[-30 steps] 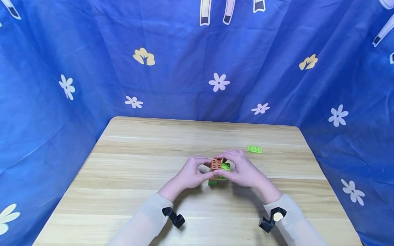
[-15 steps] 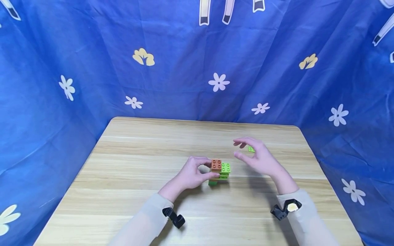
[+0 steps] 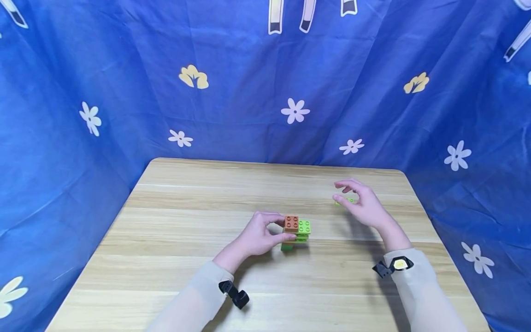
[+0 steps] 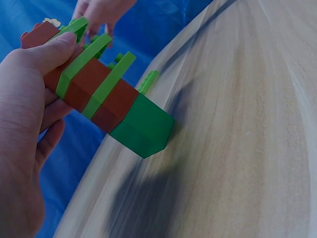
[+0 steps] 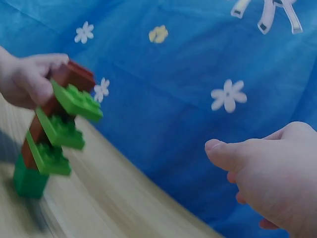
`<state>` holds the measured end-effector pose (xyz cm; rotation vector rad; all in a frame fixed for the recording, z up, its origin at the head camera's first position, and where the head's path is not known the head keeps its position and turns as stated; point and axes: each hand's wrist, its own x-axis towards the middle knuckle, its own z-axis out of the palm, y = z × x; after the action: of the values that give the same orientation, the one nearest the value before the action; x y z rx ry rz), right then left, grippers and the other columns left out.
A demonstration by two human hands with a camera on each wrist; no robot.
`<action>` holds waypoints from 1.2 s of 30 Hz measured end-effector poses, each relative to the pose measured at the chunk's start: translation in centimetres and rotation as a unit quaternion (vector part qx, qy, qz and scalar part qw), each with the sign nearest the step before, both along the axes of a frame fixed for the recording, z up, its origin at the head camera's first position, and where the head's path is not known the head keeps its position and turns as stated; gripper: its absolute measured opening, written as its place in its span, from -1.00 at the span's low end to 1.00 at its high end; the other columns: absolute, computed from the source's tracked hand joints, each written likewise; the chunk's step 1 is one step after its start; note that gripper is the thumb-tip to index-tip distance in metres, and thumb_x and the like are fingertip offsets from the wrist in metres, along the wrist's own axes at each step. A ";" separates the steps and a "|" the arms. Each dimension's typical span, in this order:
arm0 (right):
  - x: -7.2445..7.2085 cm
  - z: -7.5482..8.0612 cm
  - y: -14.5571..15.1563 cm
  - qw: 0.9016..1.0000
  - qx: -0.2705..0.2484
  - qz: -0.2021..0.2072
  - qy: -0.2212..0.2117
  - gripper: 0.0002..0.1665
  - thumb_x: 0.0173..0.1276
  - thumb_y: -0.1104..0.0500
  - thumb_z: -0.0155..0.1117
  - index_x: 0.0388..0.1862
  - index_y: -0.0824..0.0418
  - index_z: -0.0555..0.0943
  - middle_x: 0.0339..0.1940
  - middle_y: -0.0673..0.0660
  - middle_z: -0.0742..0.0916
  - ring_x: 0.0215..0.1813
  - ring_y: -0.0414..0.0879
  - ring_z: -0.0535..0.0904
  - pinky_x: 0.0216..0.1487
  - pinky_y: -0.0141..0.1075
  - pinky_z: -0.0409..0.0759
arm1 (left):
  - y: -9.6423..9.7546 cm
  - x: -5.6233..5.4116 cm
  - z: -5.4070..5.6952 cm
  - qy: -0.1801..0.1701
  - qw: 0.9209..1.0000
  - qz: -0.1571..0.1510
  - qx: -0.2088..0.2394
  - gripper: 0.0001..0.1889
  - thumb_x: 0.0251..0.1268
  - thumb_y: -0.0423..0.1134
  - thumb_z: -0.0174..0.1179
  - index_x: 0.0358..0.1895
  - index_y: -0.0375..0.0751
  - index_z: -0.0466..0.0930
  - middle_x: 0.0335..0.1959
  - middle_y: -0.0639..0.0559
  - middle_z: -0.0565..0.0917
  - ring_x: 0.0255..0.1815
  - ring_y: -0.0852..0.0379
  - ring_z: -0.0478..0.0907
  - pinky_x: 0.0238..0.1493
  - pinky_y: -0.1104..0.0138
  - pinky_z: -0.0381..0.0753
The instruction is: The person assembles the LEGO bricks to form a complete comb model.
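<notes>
My left hand (image 3: pixel 259 234) grips the upper part of a toy brick tower (image 4: pixel 116 91), thumb on the near side and fingers behind. The tower has a dark green brick (image 4: pixel 143 126) at its base, then brown bricks alternating with light green plates (image 5: pixel 59 131) that jut out to one side. A brown brick (image 3: pixel 291 223) with studs tops it. My right hand (image 3: pixel 362 205) hovers over a loose light green plate (image 3: pixel 350 200), partly covering it in the head view. Its fingers are spread apart from the thumb, with nothing between them.
The wooden table (image 3: pixel 186 207) carries the tower near its middle and the loose plate at the back right. A blue curtain (image 3: pixel 240 106) with printed flowers hangs behind and along both sides. Wrist cameras (image 3: pixel 234 295) are strapped over both sleeves.
My right hand has let go of the tower's top and moved right and back to the loose plate. The left hand has kept its grip on the tower, in the same place.
</notes>
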<state>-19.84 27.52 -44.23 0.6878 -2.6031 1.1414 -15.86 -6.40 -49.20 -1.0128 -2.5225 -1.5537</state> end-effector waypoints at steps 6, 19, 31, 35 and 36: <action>-1.4 -2.3 1.8 1.000 -0.002 -0.009 -0.015 -0.56 0.48 0.23 0.44 0.26 0.36 0.64 0.19 0.27 0.70 0.08 0.17 0.60 0.14 0.24 0.46 | 0.0 0.0 0.0 -0.003 1.000 -0.004 0.001 -0.64 0.22 0.04 0.57 0.02 0.01 0.83 -0.13 0.35 0.78 -0.01 0.31 0.70 0.20 0.21 0.63; -3.0 -7.0 4.8 0.994 0.018 -0.059 -0.087 -0.45 0.52 0.22 0.41 0.37 0.46 0.53 0.29 0.42 0.59 0.27 0.46 0.52 0.34 0.30 0.45 | 0.0 0.2 0.0 -0.002 1.000 0.000 -0.005 -0.64 0.23 0.07 0.56 0.02 0.02 0.83 -0.13 0.34 0.78 -0.02 0.29 0.70 0.16 0.19 0.65; -3.3 -9.9 5.8 0.987 0.060 -0.118 -0.090 -0.45 0.52 0.15 0.42 0.37 0.38 0.56 0.26 0.35 0.62 0.28 0.32 0.47 0.34 0.31 0.21 | 0.0 0.4 0.2 -0.003 1.000 0.000 -0.004 -0.61 0.24 0.06 0.56 0.05 -0.01 0.82 -0.10 0.28 0.79 0.01 0.26 0.71 0.25 0.16 0.62; -3.4 -10.3 5.9 0.987 0.071 -0.119 -0.086 -0.45 0.49 0.15 0.46 0.34 0.36 0.60 0.28 0.35 0.61 0.28 0.33 0.43 0.29 0.34 0.14 | 0.0 0.4 0.2 -0.007 1.000 -0.003 -0.001 -0.62 0.24 0.06 0.56 0.05 0.00 0.82 -0.11 0.28 0.79 0.00 0.27 0.71 0.22 0.17 0.64; -3.4 -10.4 5.9 0.987 0.073 -0.118 -0.084 -0.46 0.48 0.16 0.47 0.33 0.36 0.61 0.29 0.36 0.60 0.28 0.34 0.42 0.29 0.34 0.13 | 0.0 0.4 0.3 -0.007 1.000 -0.003 -0.001 -0.62 0.24 0.06 0.56 0.04 0.00 0.82 -0.11 0.28 0.79 0.00 0.27 0.71 0.21 0.17 0.64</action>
<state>-23.23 33.38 -54.62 0.3076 -2.8379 0.9832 -15.45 -6.45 -48.93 -1.0146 -2.5331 -1.5669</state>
